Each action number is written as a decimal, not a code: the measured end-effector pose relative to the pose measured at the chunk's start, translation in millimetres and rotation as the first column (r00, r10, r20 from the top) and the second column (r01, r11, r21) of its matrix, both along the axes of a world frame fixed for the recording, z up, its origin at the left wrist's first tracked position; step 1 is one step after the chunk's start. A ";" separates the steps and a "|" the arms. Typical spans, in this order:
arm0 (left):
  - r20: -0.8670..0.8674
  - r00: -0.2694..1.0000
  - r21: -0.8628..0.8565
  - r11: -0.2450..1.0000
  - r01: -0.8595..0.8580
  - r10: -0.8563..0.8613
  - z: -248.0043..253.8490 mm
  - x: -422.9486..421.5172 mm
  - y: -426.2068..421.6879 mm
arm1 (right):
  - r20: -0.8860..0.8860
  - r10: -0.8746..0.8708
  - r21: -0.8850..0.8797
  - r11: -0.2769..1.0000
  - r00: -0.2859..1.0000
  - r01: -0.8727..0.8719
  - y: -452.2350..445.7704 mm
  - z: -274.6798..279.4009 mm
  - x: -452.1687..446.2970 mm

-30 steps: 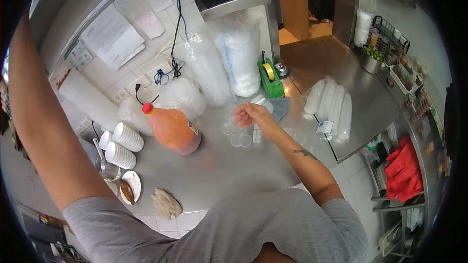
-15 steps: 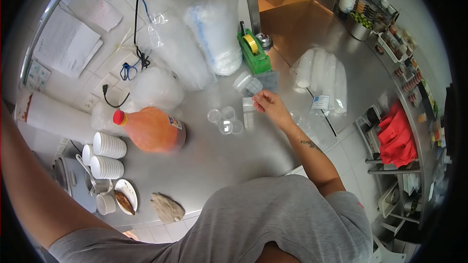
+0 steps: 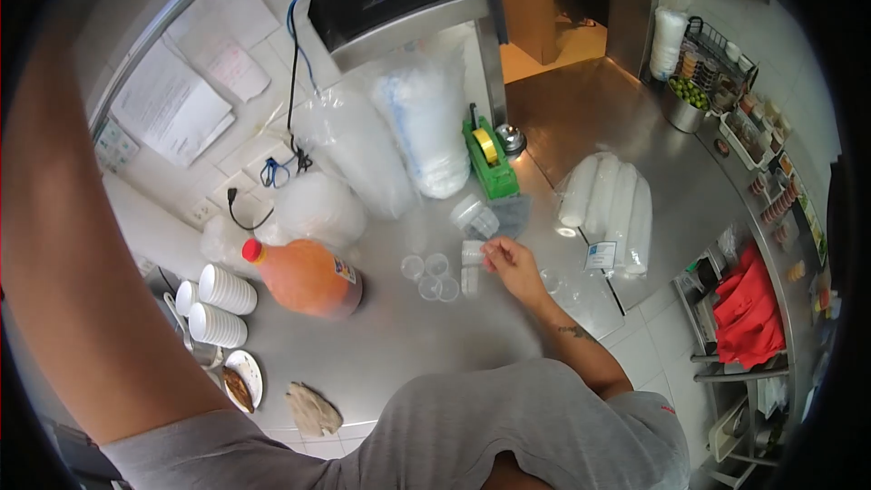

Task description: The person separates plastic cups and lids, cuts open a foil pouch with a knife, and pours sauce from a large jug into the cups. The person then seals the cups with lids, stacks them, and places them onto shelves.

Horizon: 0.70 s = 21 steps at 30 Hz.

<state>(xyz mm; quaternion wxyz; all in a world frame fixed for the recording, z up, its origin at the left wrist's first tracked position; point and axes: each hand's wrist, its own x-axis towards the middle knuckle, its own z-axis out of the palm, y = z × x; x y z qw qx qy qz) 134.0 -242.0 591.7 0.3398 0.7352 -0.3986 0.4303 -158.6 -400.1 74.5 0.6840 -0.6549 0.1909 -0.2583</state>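
My right hand (image 3: 513, 265) is over the steel counter, its fingers curled together. Its fingertips meet the right end of a short row of clear plastic cups or lids (image 3: 473, 252) lying on its side. Whether they pinch a piece is too small to tell. Just above lies a stack of clear plastic cups (image 3: 474, 215), and below is another short clear stack (image 3: 469, 281). Left of the hand, several small clear round cups (image 3: 428, 288) form a cluster. My left arm (image 3: 100, 263) stretches up along the left edge; its hand is out of the picture.
A large orange-filled bottle (image 3: 313, 279) with a red cap stands left. Near it are stacked white cups (image 3: 225, 289), a plate (image 3: 254, 366) with brown food and a cloth (image 3: 313, 408). A green tape dispenser (image 3: 491, 163) and bagged foam cups (image 3: 608, 209) are further back.
The camera view has tilted upward, so the counter sits lower in the picture and a black device shows at the top. My right hand has shifted slightly toward me, still beside the clear stacks.
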 end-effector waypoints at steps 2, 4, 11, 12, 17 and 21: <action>0.002 1.000 -0.002 1.000 -0.004 0.004 6.3 -3.9 -5.1 | 0.004 0.002 -0.001 1.000 1.000 -0.002 -4.3 4.6 -12.6; 0.007 1.000 -0.013 1.000 -0.014 0.014 16.7 -3.8 -9.8 | -0.024 -0.003 -0.001 1.000 1.000 0.002 -6.4 5.7 -24.3; 0.000 0.997 -0.002 0.997 -0.081 0.081 67.1 10.9 -35.5 | -0.006 -0.025 0.042 0.999 1.000 0.025 -9.0 6.1 -63.0; 0.001 0.996 0.000 0.996 -0.088 0.088 73.2 11.6 -38.9 | -0.033 -0.043 0.029 0.999 0.999 0.044 -8.5 4.6 -68.8; -0.003 0.991 0.006 0.991 -0.134 0.134 98.0 12.3 -53.2 | -0.145 -0.286 -0.166 0.951 0.947 0.261 -5.4 -21.2 -106.8; 0.006 0.985 0.009 0.984 -0.175 0.175 116.4 10.7 -60.6 | -0.167 -0.408 -0.333 0.880 0.898 0.338 -7.6 -53.7 -134.8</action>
